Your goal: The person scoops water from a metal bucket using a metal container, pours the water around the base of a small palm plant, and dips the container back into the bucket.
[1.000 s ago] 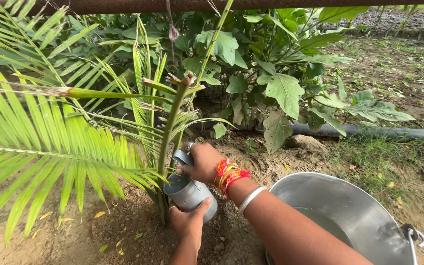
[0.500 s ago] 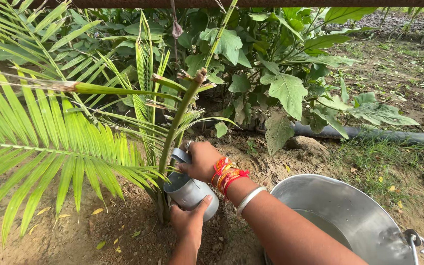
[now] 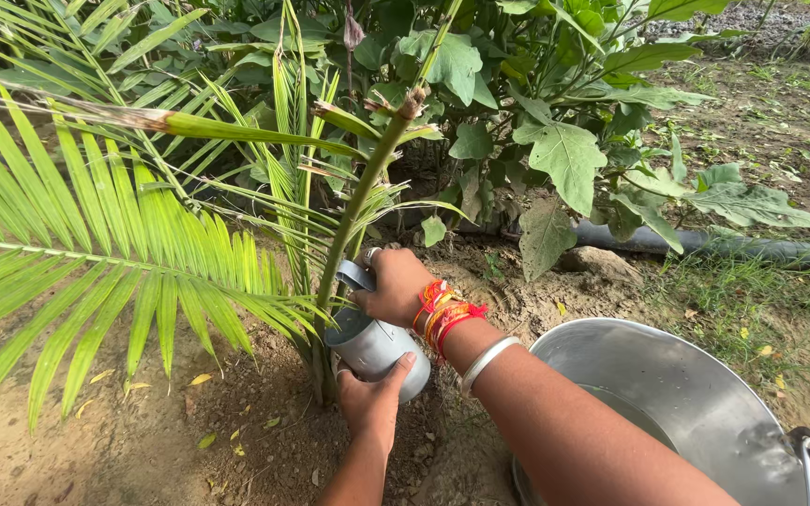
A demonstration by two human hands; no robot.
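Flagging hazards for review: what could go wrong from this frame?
1. The metal mug is tipped right against the palm stem; pouring there may wash soil off the base.
2. The right hand grips only the handle, so it could slip.
3. The steel bucket sits beside the forearm, easily knocked.

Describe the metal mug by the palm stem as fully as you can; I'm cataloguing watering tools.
The grey cylindrical metal mug looks like dull steel, with a curved handle at its upper side. It is tilted, its open mouth turned toward the green palm stem, just above the brown soil. The right hand grips the handle; the left hand supports the base from below. Whether water is leaving it cannot be seen.
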